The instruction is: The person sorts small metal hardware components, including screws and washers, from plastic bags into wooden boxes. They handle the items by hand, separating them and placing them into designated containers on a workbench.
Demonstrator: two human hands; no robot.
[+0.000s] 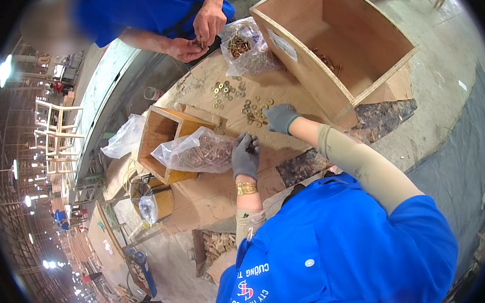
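Observation:
My right hand [279, 119], in a grey glove, reaches to the edge of a loose group of metal washers [249, 108] on the cardboard-covered table. Its fingers are drawn together against the washers; what they pinch is hidden. My left hand [245, 158], gloved in grey, has its fingers curled in beside a clear plastic bag of screws or bolts [201, 151]. Whatever lies in those fingers is too small to tell. A second group of washers [223, 91] is spread farther off, to the left.
A large open plywood box [303, 50] stands at the far right, with some bolts inside. Beside it sits another bag of bolts [240, 45]. A smaller wooden box [155, 135] stands at the left. Across the table, a co-worker's hands [204, 29] hold something small.

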